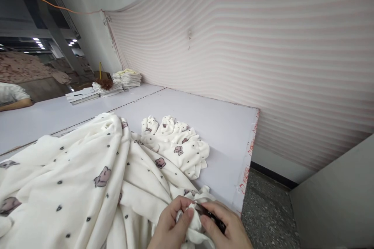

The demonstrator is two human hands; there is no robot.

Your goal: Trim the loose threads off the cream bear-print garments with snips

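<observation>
White fleecy garments (pixel 78 171) printed with pink-purple animals and small dark marks lie heaped over the left and front of the table. Gathered, ruffled ends (pixel 175 144) of the cloth fan out beyond my hands. At the bottom centre, my left hand (pixel 177 221) pinches a gathered white edge (pixel 195 221) between thumb and fingers. Black thread snips (pixel 212 216) are gripped in my right hand (pixel 224 225), their dark metal tip against the cloth close to my left fingertips. Whether the blades are apart cannot be made out.
The pale table (pixel 224 124) ends on the right above a speckled floor (pixel 269 206). Pink-striped cloth (pixel 248 46) covers the wall behind. Folded stacks (pixel 127 79) and white card sheets (pixel 82 95) stand at the far left, near another person's arm (pixel 17 104).
</observation>
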